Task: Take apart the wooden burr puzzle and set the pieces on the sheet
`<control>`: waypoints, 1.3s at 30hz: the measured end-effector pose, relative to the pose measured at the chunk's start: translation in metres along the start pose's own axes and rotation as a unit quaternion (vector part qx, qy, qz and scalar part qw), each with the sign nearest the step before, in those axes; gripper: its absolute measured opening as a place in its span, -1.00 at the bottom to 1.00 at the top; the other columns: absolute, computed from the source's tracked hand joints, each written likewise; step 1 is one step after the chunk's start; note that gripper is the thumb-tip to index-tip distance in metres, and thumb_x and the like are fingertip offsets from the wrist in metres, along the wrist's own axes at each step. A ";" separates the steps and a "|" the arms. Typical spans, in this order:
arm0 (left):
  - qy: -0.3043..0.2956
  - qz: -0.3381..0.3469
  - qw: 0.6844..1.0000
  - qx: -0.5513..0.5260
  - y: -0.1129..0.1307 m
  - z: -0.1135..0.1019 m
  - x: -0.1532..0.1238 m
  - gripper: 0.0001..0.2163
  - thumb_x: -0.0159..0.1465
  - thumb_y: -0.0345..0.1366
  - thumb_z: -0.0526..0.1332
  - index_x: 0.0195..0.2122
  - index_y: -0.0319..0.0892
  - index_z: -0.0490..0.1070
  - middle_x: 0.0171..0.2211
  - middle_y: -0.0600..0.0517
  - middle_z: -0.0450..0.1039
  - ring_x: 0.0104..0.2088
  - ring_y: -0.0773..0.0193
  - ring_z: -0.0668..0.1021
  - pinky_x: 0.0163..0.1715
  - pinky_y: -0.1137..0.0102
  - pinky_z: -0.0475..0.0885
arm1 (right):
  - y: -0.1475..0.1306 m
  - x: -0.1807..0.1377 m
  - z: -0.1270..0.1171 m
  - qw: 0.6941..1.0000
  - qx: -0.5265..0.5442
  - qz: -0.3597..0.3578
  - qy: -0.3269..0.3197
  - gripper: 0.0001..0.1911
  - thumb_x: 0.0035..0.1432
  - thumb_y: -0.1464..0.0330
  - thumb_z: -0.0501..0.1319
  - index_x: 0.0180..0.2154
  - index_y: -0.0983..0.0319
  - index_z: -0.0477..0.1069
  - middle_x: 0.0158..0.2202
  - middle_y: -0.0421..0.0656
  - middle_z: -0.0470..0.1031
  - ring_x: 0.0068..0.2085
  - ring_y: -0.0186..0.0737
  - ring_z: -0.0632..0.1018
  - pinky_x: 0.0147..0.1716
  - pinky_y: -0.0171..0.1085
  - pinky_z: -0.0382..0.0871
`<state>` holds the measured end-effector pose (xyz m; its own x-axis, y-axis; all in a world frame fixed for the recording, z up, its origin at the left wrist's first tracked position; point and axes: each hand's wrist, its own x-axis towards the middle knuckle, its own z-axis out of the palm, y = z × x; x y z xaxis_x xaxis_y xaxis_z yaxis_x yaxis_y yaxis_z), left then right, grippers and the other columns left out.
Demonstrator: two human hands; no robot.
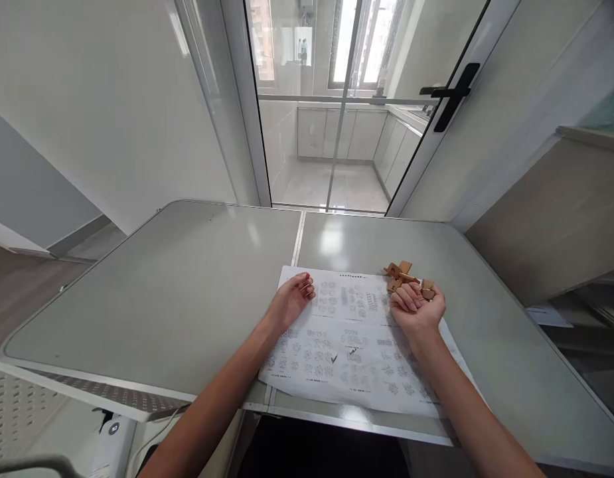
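My left hand (pixel 293 300) rests at the upper left edge of a printed paper sheet (pixel 351 335), its fingers loosely curled and a little apart, with nothing seen in it. My right hand (pixel 417 311) is turned palm up over the sheet's upper right part, fingers bent inward. Between its fingers and thumb is a small wooden piece (pixel 427 289), partly hidden by the hand. Just beyond that hand lies a small pile of brown wooden pieces (pixel 398 271), some with dark marks. The sheet bears rows of small printed diagrams and text too small to read.
A grey-green table (pixel 187 292) with a pale seam carries the sheet. Past its far edge stands a glass door (pixel 311 133) with a black handle (pixel 453 96). A perforated white surface (pixel 28 411) and a white device (pixel 112 441) sit below at left; shelving (pixel 545 219) stands right.
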<state>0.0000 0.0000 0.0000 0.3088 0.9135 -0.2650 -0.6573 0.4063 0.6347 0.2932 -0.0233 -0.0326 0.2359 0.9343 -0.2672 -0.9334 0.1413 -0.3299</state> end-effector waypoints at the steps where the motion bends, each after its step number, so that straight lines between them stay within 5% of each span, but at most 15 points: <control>1: 0.000 0.000 1.000 -0.001 0.000 0.000 0.000 -0.84 0.17 -0.35 0.47 -0.33 -0.23 0.50 -0.38 0.07 0.40 -0.42 0.39 0.42 -0.32 0.36 0.36 | 0.000 0.000 0.001 1.000 -0.007 -0.001 -0.002 -0.65 0.37 0.16 -0.07 -0.46 0.14 0.12 -0.72 -0.40 0.04 -0.77 -0.41 0.13 -0.78 -0.36 0.07; 12: -0.001 -0.001 1.000 -0.002 0.000 0.000 0.000 -0.84 0.17 -0.35 0.46 -0.33 -0.23 0.49 -0.39 0.06 0.40 -0.43 0.39 0.41 -0.32 0.37 0.36 | 0.006 -0.004 0.008 0.988 -0.132 -0.082 -0.011 -0.57 0.36 0.05 0.01 -0.47 0.15 0.21 -0.70 -0.38 0.08 -0.73 -0.42 0.12 -0.76 -0.38 0.08; 21: -0.003 0.000 1.000 0.004 0.000 -0.001 0.001 -0.82 0.17 -0.33 0.46 -0.32 -0.24 0.49 -0.39 0.09 0.39 -0.42 0.40 0.41 -0.32 0.37 0.36 | 0.016 -0.017 0.028 0.940 -0.298 -0.160 -0.048 -0.55 0.32 0.05 0.13 -0.50 0.19 0.35 -0.69 -0.34 0.15 -0.69 -0.43 0.19 -0.71 -0.39 0.08; 30: -0.032 0.005 0.999 0.037 -0.001 -0.002 0.000 -0.83 0.20 -0.30 0.46 -0.31 -0.22 0.51 -0.35 0.06 0.45 -0.38 0.38 0.46 -0.25 0.37 0.37 | 0.049 -0.036 0.026 0.846 -0.476 -0.027 -0.238 -0.57 0.40 0.06 0.11 -0.37 0.22 0.47 -0.66 -0.26 0.36 -0.64 -0.36 0.31 -0.60 -0.34 0.21; 39: -0.210 -0.023 0.961 0.178 -0.010 -0.001 -0.008 -0.69 0.32 -0.16 0.40 0.03 -0.16 0.55 0.18 -0.20 0.50 0.21 -0.03 0.51 0.21 0.13 0.32 | 0.064 -0.050 0.014 0.764 -0.549 0.094 -0.325 -0.55 0.42 0.03 0.08 -0.33 0.23 0.44 -0.72 -0.32 0.30 -0.71 -0.38 0.25 -0.66 -0.34 0.08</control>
<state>0.0035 -0.0113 -0.0046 0.6306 0.7756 -0.0301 -0.3823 0.3441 0.8576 0.2179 -0.0567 -0.0280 -0.3928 0.9195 -0.0146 -0.0603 -0.0416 -0.9973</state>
